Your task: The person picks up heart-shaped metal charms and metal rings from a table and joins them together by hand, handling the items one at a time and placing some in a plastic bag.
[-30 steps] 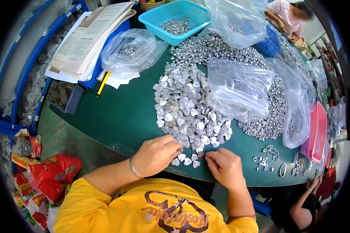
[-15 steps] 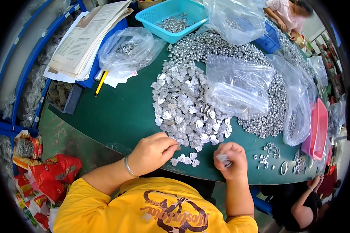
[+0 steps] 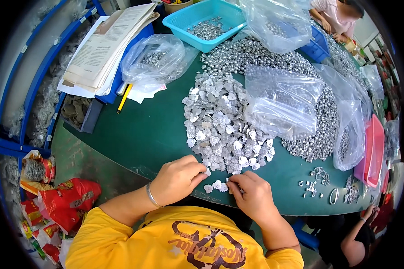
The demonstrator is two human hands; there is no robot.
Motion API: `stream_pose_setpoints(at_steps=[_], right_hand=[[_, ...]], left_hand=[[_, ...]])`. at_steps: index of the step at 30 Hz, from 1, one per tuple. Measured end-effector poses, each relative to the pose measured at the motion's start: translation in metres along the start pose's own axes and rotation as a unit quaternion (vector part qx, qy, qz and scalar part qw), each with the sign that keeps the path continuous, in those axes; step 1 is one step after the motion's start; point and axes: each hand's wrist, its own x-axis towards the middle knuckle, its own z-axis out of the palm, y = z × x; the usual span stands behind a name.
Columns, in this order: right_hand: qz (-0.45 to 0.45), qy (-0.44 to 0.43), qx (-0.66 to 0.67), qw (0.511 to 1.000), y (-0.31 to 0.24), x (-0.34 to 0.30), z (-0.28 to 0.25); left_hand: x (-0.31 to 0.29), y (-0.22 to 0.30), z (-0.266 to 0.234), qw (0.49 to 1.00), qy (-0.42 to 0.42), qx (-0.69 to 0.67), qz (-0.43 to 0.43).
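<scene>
Best, I think, to pinch these metal pieces (image 3: 217,185), a short row at the surface's (image 3: 134,130) front edge, by their rims (flat ones overlap easily). The left hand (image 3: 178,179) is pinched closed beside the big pile (image 3: 220,121); the right hand (image 3: 252,190) curls closed at the row's right end. I cannot tell what either grips.

Bright, quite even light falls on the left bare hand (image 3: 177,179) and right bare hand (image 3: 253,193). Just beyond their grip, flat silver leaf-shaped metal pieces (image 3: 220,125) shine whitish; to the right of these, a clear wrinkled plastic bag (image 3: 283,98) gives glare. Well left, blue metal shelf bars (image 3: 32,92) curve strongly, toward a blackened rim.
</scene>
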Motion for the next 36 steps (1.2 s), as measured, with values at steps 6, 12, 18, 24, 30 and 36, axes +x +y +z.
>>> stream_pose_setpoints(at_steps=[6, 12, 18, 24, 30, 36], right_hand=[[0.056, 0.063, 0.048, 0.995, 0.008, 0.001, -0.02], [-0.018, -0.007, 0.069, 0.997, 0.006, -0.011, -0.013], [0.017, -0.005, 0.167, 0.986, 0.011, -0.012, -0.009], [0.234, 0.0, 0.724, 0.649, 0.021, -0.007, -0.03], [0.005, 0.039, 0.078, 0.996, 0.005, -0.002, -0.001], [-0.022, 0.04, 0.064, 0.997, 0.007, 0.0, 0.004]], left_hand=[[0.002, -0.004, -0.002, 0.99, 0.008, -0.139, -0.025], [-0.01, -0.022, 0.0, 0.657, -0.075, -0.719, -0.212], [0.004, -0.016, 0.001, 0.593, -0.105, -0.778, -0.181], [0.004, -0.009, 0.009, 0.69, -0.083, -0.689, -0.206], [0.016, -0.003, 0.006, 0.933, 0.076, -0.333, -0.115], [0.014, -0.013, -0.001, 0.977, 0.124, -0.167, -0.043]])
